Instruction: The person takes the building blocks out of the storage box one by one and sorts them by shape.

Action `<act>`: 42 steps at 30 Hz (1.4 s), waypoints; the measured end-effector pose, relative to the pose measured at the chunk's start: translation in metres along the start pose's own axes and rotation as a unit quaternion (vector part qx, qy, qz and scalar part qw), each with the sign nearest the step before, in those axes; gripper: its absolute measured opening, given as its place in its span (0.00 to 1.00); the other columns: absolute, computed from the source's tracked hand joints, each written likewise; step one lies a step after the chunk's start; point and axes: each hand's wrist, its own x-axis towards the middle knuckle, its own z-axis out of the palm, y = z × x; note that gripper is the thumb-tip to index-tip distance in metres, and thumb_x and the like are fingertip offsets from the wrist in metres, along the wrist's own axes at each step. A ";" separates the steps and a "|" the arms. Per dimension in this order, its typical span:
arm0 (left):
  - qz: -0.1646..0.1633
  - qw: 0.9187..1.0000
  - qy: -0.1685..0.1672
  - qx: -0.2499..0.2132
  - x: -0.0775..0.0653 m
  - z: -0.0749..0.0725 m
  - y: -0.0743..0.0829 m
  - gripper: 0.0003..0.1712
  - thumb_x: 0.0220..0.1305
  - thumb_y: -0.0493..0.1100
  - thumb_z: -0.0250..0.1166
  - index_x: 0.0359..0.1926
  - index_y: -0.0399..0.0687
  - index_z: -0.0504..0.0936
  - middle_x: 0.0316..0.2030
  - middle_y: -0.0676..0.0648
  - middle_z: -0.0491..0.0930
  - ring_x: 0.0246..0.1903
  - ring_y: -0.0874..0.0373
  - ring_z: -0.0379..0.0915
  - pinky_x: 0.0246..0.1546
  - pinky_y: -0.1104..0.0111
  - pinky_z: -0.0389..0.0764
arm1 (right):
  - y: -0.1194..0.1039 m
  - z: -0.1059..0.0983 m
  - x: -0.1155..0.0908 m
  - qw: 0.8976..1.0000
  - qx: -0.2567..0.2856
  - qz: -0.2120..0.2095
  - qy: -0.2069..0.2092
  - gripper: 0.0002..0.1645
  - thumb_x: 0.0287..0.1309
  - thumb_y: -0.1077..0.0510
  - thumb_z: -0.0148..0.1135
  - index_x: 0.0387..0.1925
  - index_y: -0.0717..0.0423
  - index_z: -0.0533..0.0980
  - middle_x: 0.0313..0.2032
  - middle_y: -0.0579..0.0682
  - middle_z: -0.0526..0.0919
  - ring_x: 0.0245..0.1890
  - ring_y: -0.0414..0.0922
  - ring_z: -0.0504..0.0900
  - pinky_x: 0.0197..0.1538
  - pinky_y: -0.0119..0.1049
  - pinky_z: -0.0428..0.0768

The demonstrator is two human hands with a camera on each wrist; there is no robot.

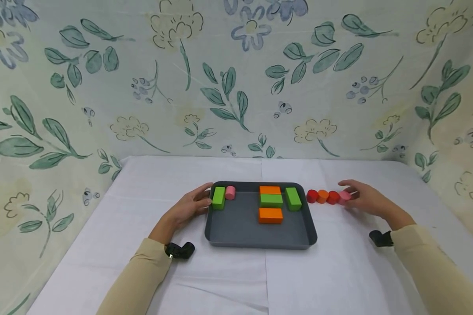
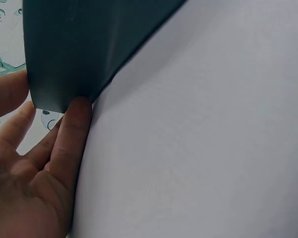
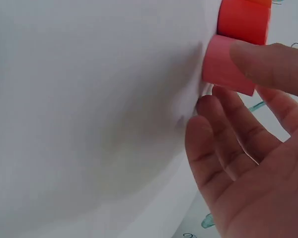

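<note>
On the white cloth sits a dark grey tray (image 1: 236,234). My left hand (image 1: 187,206) grips its left wall near the far corner, the thumb over the rim and other fingers outside; the thumb tip is partly hidden in the left wrist view. Right of the tray, my right hand (image 1: 365,201) holds a pink cylinder (image 3: 221,64) between thumb and fingers, the far fingertips partly hidden. That cylinder stands upright at the right end of a row with a red cylinder (image 1: 333,197), an orange cylinder (image 1: 322,196) and another red cylinder (image 1: 312,196).
Inside the tray are a green block (image 1: 218,198) beside a pink cylinder (image 1: 230,193) at the left, and orange block (image 1: 270,190), green block (image 1: 271,201), orange block (image 1: 270,215) and green block (image 1: 293,199) at the right. A flowered curtain (image 1: 220,144) hangs behind the table.
</note>
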 end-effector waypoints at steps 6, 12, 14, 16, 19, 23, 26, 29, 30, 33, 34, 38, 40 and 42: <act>-0.001 1.000 -0.006 -0.003 0.002 0.001 0.001 0.38 0.72 0.41 0.59 0.77 0.62 0.56 0.77 0.40 0.53 0.75 0.44 0.56 0.73 0.49 0.65 | -0.002 -0.012 -0.010 0.999 -0.027 -0.009 0.032 0.37 0.64 0.57 0.60 0.70 0.63 0.60 0.60 0.72 0.71 0.57 0.69 0.72 0.52 0.58 0.83; 0.000 1.000 -0.004 0.002 0.002 0.000 0.001 0.37 0.73 0.40 0.57 0.77 0.62 0.55 0.77 0.39 0.52 0.75 0.43 0.56 0.73 0.48 0.65 | -0.025 -0.031 -0.013 0.993 -0.049 -0.052 0.094 0.30 0.68 0.59 0.54 0.68 0.64 0.62 0.59 0.70 0.74 0.58 0.68 0.73 0.55 0.62 0.80; 0.001 1.000 -0.004 0.003 0.002 -0.001 0.001 0.37 0.73 0.41 0.57 0.77 0.62 0.55 0.78 0.40 0.52 0.75 0.43 0.56 0.73 0.48 0.65 | -0.039 -0.035 -0.010 0.991 -0.057 -0.066 0.106 0.29 0.68 0.59 0.54 0.67 0.63 0.64 0.59 0.70 0.74 0.58 0.67 0.73 0.55 0.62 0.80; 0.001 1.000 -0.005 0.003 0.002 -0.001 0.001 0.37 0.73 0.41 0.57 0.77 0.62 0.55 0.78 0.40 0.52 0.75 0.43 0.55 0.73 0.49 0.65 | -0.054 -0.037 -0.006 0.988 -0.064 -0.081 0.111 0.27 0.68 0.59 0.54 0.66 0.63 0.66 0.59 0.69 0.75 0.57 0.66 0.74 0.55 0.62 0.80; 0.004 1.000 -0.006 0.004 0.001 -0.003 0.000 0.37 0.73 0.41 0.56 0.77 0.61 0.54 0.78 0.39 0.51 0.75 0.43 0.55 0.73 0.48 0.65 | -0.079 -0.038 -0.002 0.986 -0.073 -0.103 0.108 0.24 0.67 0.60 0.54 0.63 0.62 0.70 0.59 0.67 0.76 0.56 0.64 0.75 0.55 0.61 0.81; 0.002 1.000 -0.003 -0.001 0.001 -0.002 -0.001 0.37 0.72 0.40 0.57 0.77 0.62 0.55 0.78 0.40 0.52 0.75 0.43 0.56 0.73 0.48 0.65 | -0.106 -0.037 0.000 0.983 -0.082 -0.130 0.104 0.23 0.66 0.60 0.56 0.61 0.61 0.73 0.58 0.65 0.78 0.55 0.62 0.77 0.53 0.59 0.82; 0.001 1.000 -0.003 -0.004 0.001 -0.001 -0.001 0.37 0.72 0.40 0.57 0.77 0.62 0.55 0.78 0.40 0.52 0.75 0.43 0.56 0.73 0.48 0.65 | -0.126 -0.032 0.001 0.978 -0.091 -0.156 0.104 0.21 0.65 0.62 0.57 0.59 0.59 0.76 0.56 0.63 0.80 0.54 0.60 0.78 0.52 0.57 0.84; 0.000 1.000 -0.003 -0.006 0.001 -0.001 -0.001 0.37 0.72 0.39 0.57 0.77 0.62 0.55 0.78 0.40 0.52 0.75 0.43 0.56 0.73 0.48 0.65 | -0.148 -0.025 0.001 0.972 -0.106 -0.184 0.097 0.20 0.65 0.63 0.57 0.58 0.57 0.77 0.56 0.60 0.81 0.54 0.58 0.78 0.54 0.55 0.83; 0.000 1.000 -0.003 -0.005 0.001 -0.002 -0.001 0.37 0.72 0.39 0.57 0.77 0.62 0.55 0.78 0.40 0.52 0.75 0.43 0.56 0.73 0.48 0.65 | -0.157 -0.022 0.002 0.971 -0.112 -0.191 0.092 0.20 0.65 0.63 0.57 0.58 0.56 0.78 0.57 0.59 0.81 0.54 0.57 0.78 0.55 0.55 0.83; -0.001 1.000 0.000 -0.004 0.000 -0.002 -0.001 0.37 0.73 0.39 0.57 0.77 0.62 0.56 0.78 0.40 0.52 0.75 0.44 0.56 0.73 0.48 0.65 | -0.179 -0.013 0.006 0.966 -0.131 -0.211 0.072 0.20 0.65 0.63 0.58 0.58 0.55 0.78 0.58 0.57 0.81 0.56 0.57 0.78 0.59 0.55 0.81; -0.001 1.000 0.001 -0.003 0.000 -0.003 0.000 0.37 0.72 0.40 0.57 0.77 0.63 0.56 0.78 0.40 0.52 0.75 0.44 0.56 0.73 0.48 0.65 | -0.186 -0.010 0.008 0.964 -0.137 -0.217 0.066 0.20 0.65 0.63 0.58 0.58 0.54 0.78 0.58 0.57 0.81 0.57 0.57 0.78 0.60 0.55 0.80; -0.001 1.000 0.001 -0.001 0.000 -0.003 0.000 0.37 0.72 0.40 0.57 0.77 0.63 0.56 0.78 0.40 0.52 0.75 0.43 0.57 0.73 0.48 0.65 | -0.210 0.006 0.016 0.957 -0.159 -0.237 0.046 0.18 0.66 0.63 0.59 0.56 0.53 0.79 0.57 0.55 0.82 0.57 0.55 0.79 0.62 0.52 0.79; 0.001 1.000 0.000 -0.002 0.001 -0.003 -0.001 0.37 0.72 0.40 0.57 0.77 0.62 0.56 0.77 0.40 0.53 0.74 0.43 0.57 0.73 0.48 0.65 | -0.220 0.014 0.020 0.954 -0.167 -0.249 0.032 0.17 0.66 0.62 0.59 0.55 0.53 0.80 0.57 0.54 0.82 0.57 0.54 0.79 0.63 0.51 0.79; 0.002 1.000 -0.001 -0.002 0.002 -0.002 -0.002 0.37 0.72 0.40 0.57 0.77 0.62 0.56 0.77 0.40 0.53 0.74 0.43 0.58 0.72 0.48 0.66 | -0.229 0.024 0.023 0.949 -0.174 -0.262 0.016 0.17 0.66 0.62 0.58 0.55 0.52 0.80 0.57 0.53 0.82 0.57 0.53 0.80 0.63 0.50 0.80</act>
